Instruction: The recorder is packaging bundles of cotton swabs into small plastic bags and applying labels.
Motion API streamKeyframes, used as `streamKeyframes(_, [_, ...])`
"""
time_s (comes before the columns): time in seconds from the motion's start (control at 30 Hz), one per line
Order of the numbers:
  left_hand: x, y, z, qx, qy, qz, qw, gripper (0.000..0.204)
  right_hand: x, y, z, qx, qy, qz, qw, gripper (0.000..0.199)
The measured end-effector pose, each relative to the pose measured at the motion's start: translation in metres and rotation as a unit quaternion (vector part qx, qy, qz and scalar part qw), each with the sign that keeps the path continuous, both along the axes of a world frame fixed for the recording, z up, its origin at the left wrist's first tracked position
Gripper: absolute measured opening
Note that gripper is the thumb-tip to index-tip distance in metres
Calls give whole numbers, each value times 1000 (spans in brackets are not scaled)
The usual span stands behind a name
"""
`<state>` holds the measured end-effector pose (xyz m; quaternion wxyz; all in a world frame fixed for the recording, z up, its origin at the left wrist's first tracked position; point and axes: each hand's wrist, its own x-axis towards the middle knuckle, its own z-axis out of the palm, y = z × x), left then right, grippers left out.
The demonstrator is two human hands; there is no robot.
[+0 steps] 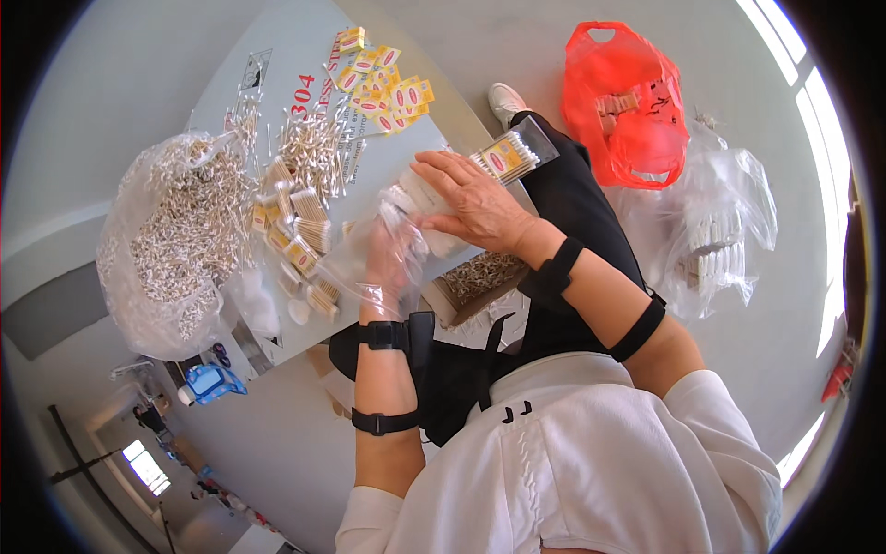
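Note:
My left hand [392,254] is seen through crinkled clear plastic; its fingers are partly hidden and seem closed on a clear plastic bag [355,263]. Beside it, my right hand [484,205] is open, fingers stretched out flat over the plastic, thumb apart. Just past the right fingers lies a pack of cotton swabs [508,157] with a yellow label, in a clear sleeve at the table edge. Left of my hands are bundled swabs [312,222], some with yellow cards. Loose swabs [318,148] are heaped behind them. Yellow-and-white cards [388,92] are scattered farther back.
A big clear bag of loose swabs [189,231] stands at the table's left. A cardboard box of swabs [475,282] sits below my hands by my lap. On the floor at right are a red plastic bag [591,88] and a clear bag of white packs [715,245]. A blue packet [212,381] lies at the near left corner.

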<state>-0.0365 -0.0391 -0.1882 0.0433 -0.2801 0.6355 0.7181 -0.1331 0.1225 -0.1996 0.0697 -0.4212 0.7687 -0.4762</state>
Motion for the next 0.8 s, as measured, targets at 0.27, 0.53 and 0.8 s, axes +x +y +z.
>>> streamKeyframes(0.27, [-1,-2,-30,-152,-35,-32,987,50,4,0,-3,-9,-116,38,992,58])
streamKeyframes(0.53, [-2,4,-38,164,38,194,967,51,8,-3,-12,-72,-140,10,987,49])
streamKeyframes(0.8, [-6,12,-20,61,78,82,992,49,6,0,-14,-100,-173,-13,980,50])
